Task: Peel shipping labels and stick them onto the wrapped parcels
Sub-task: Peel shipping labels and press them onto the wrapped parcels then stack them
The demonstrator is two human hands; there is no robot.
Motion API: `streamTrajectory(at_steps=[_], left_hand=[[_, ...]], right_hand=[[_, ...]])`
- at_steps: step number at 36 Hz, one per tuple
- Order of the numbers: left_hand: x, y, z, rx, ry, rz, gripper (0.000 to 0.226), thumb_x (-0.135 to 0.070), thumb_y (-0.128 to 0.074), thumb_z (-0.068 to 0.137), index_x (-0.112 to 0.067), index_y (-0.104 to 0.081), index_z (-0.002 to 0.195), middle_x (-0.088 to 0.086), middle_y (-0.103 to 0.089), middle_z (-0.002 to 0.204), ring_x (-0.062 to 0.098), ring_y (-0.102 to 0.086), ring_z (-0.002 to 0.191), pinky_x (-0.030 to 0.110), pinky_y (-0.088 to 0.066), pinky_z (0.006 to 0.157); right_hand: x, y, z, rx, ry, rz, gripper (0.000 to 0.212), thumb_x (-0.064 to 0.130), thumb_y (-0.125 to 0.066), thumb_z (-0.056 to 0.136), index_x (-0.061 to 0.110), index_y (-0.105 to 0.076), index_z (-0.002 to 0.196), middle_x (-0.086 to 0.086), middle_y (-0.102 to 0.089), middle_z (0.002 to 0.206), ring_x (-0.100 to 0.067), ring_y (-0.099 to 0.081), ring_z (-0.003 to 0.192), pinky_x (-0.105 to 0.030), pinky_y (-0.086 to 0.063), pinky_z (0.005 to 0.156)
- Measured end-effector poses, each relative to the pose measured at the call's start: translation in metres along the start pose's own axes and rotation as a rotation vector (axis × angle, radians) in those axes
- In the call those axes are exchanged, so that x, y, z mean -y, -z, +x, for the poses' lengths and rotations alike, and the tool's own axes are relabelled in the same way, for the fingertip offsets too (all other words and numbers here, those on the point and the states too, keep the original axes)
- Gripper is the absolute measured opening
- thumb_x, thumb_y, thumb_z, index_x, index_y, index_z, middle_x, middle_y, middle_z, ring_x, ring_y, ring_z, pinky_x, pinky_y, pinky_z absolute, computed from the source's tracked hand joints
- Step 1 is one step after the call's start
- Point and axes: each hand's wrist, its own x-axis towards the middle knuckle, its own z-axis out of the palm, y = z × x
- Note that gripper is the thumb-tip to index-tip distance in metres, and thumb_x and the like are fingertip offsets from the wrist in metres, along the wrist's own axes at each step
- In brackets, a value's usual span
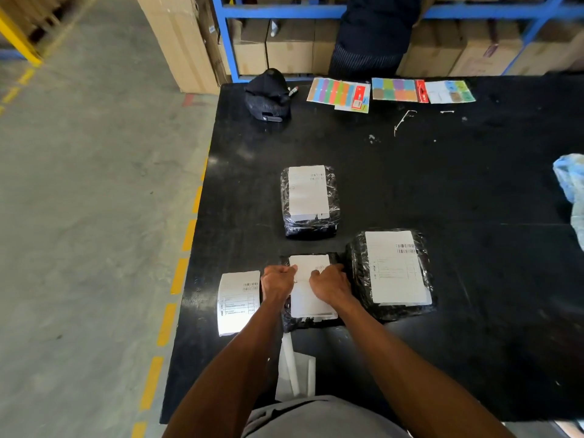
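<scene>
Three black wrapped parcels lie on the black table (442,184). The far parcel (311,229) and the right parcel (357,270) each carry a white shipping label. On the near parcel (303,324) lies a white label (311,303). My left hand (278,284) and my right hand (330,284) rest on this label's upper half with fingers curled, knuckles down on the paper. A loose stack of printed labels (238,303) lies just left of my left hand. White backing strips (294,371) lie at the table's near edge.
A black cap (268,94) and a marker (293,91) sit at the far left of the table. Coloured sticker sheets (392,90) lie along the far edge. A person (373,36) stands behind the table by blue shelving with cartons. A blue plastic bag (570,181) shows at right.
</scene>
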Motion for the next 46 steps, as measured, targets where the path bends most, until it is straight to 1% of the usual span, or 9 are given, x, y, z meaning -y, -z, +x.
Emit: streamTrajectory(at_steps=[6,9,14,18,25,33,37,41,46], left_hand=[[-0.001,-0.001,-0.001,0.003,0.013,0.011,0.030,-0.035,-0.075,0.087,-0.006,-0.076,0.087,0.009,-0.076,0.082,0.011,-0.061,0.059,0.019,-0.047,0.056],[-0.003,0.002,-0.004,0.004,0.029,0.005,0.030,-0.039,-0.077,0.084,-0.009,-0.077,0.092,0.007,-0.076,0.088,0.015,-0.065,0.070,0.022,-0.048,0.066],[0.000,0.003,-0.005,-0.012,0.035,-0.006,0.034,-0.039,-0.083,0.078,-0.011,-0.076,0.094,0.008,-0.076,0.093,0.015,-0.065,0.071,0.022,-0.052,0.060],[-0.002,0.007,-0.004,0.035,0.031,-0.037,0.028,-0.028,-0.086,0.077,-0.005,-0.077,0.090,0.013,-0.075,0.086,0.021,-0.066,0.069,0.040,-0.063,0.075],[-0.003,0.015,-0.013,0.132,0.103,-0.145,0.033,-0.023,-0.085,0.079,-0.001,-0.072,0.100,0.016,-0.074,0.097,0.024,-0.069,0.076,0.022,-0.053,0.044],[-0.001,0.017,-0.013,0.136,0.108,-0.173,0.022,-0.028,-0.084,0.079,-0.009,-0.073,0.081,0.019,-0.076,0.095,0.032,-0.074,0.088,0.043,-0.064,0.073],[-0.002,0.022,-0.025,0.146,0.130,-0.242,0.021,-0.023,-0.081,0.083,-0.009,-0.068,0.076,0.021,-0.074,0.091,0.030,-0.070,0.078,0.042,-0.063,0.068],[0.001,0.034,-0.042,0.207,0.140,-0.296,0.020,-0.017,-0.075,0.089,0.000,-0.064,0.087,0.017,-0.072,0.088,0.025,-0.070,0.073,0.028,-0.058,0.046],[0.017,0.056,-0.058,0.366,0.200,-0.229,0.035,-0.015,-0.072,0.091,0.012,-0.061,0.110,0.024,-0.072,0.108,0.032,-0.074,0.081,0.037,-0.064,0.058]], right_hand=[[-0.015,-0.006,-0.005,-0.175,0.350,-0.184,0.078,0.030,-0.054,0.099,0.005,-0.010,0.158,-0.022,-0.019,0.161,-0.039,-0.040,0.141,-0.044,-0.040,0.111],[-0.015,-0.012,-0.002,-0.112,0.572,-0.434,0.071,0.036,-0.041,0.105,0.015,-0.005,0.162,-0.009,0.001,0.171,-0.032,-0.007,0.157,-0.053,-0.012,0.125],[-0.028,-0.023,0.011,0.096,0.502,-0.550,0.066,0.045,-0.023,0.108,0.019,0.003,0.162,-0.002,0.015,0.170,-0.026,0.012,0.157,-0.054,0.007,0.125],[-0.039,-0.026,0.013,0.082,0.533,-0.590,0.066,0.045,-0.023,0.108,0.022,0.009,0.161,0.001,0.022,0.168,-0.023,0.018,0.156,-0.055,0.010,0.124],[-0.034,-0.020,0.015,0.157,0.514,-0.625,0.068,0.049,-0.022,0.107,0.023,0.011,0.161,0.003,0.024,0.167,-0.022,0.020,0.155,-0.055,0.013,0.121],[-0.028,-0.016,0.014,0.189,0.499,-0.646,0.067,0.048,-0.022,0.108,0.023,0.010,0.161,0.003,0.023,0.167,-0.023,0.018,0.156,-0.056,0.011,0.123],[-0.028,-0.016,0.016,0.202,0.492,-0.641,0.066,0.049,-0.020,0.108,0.024,0.009,0.161,0.005,0.023,0.167,-0.022,0.017,0.156,-0.055,0.011,0.123],[-0.029,-0.018,0.017,0.208,0.494,-0.643,0.066,0.048,-0.021,0.108,0.024,0.010,0.161,0.005,0.024,0.167,-0.021,0.019,0.155,-0.055,0.011,0.123],[-0.032,-0.022,0.020,0.200,0.496,-0.637,0.067,0.049,-0.021,0.107,0.026,0.012,0.161,0.005,0.025,0.166,-0.023,0.020,0.155,-0.055,0.012,0.122]])
